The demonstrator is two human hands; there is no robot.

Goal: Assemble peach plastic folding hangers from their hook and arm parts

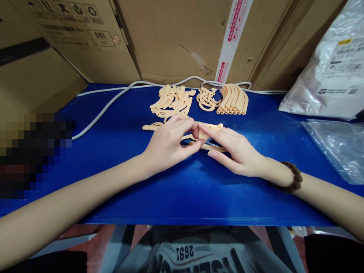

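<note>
My left hand (173, 142) is curled, its thumb and fingers closed round part of a beige plastic piece (214, 147) low over the blue table. My right hand (237, 149) comes in from the other side, its index finger touching the same spot and its thumb held apart below. The hands hide much of the piece. Just behind my left hand lies another flat beige part (150, 127). Farther back are a pile of curved beige parts (173, 99), a small heap of hooks (207, 99) and a neat row of curved tubes (233, 99).
Cardboard boxes (176, 38) stand along the back of the blue table (182, 197). A white cable (113, 99) runs across the rear and left. At the right are a white plastic parcel (330, 79) and a clear bag (338, 148).
</note>
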